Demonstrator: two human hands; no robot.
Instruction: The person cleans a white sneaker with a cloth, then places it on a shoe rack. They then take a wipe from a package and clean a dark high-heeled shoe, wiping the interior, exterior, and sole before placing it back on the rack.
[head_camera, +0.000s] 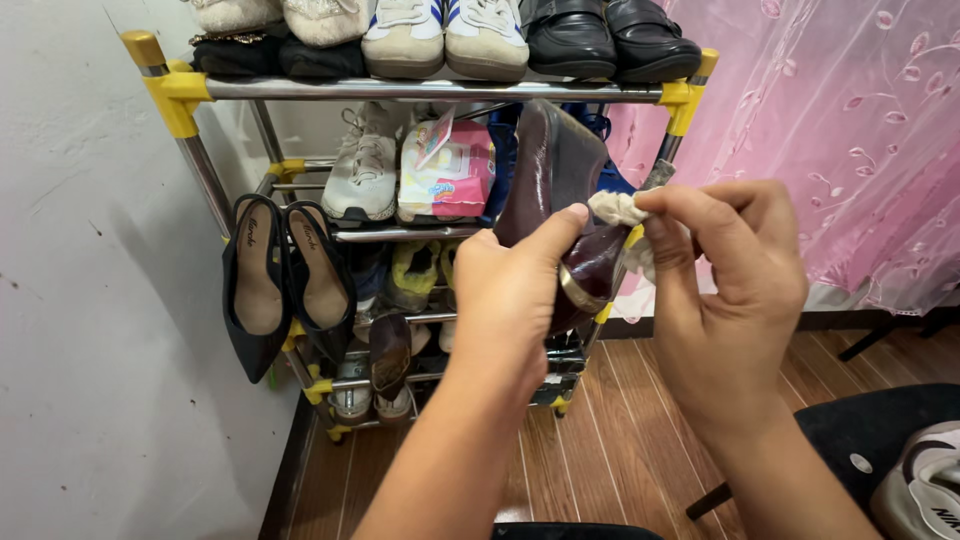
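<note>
Left hand, centre of the frame: fingers curled tight around a dark maroon glossy shoe, thumb pressed up along its side, a gold band on the shoe showing just under the thumb. Right hand, right of centre: thumb and fingertips pinched shut on a small off-white cloth, held against the edge of the shoe. Shoe tilted nearly upright, its sole toward the camera, in front of a shoe rack with metal bars and yellow joints. On the top shelf, upper part of the frame: white sneakers with blue stripes, black leather shoes beside them to the right. Behind the held shoe, on the second shelf: a pink packet and a grey-white sneaker. Left of centre: a pair of black high heels hung toes down on the rack. Far left: a white wall. Upper right: a pink sheer curtain. Below, a wooden floor; lower right corner, part of another sneaker on a dark seat.
</note>
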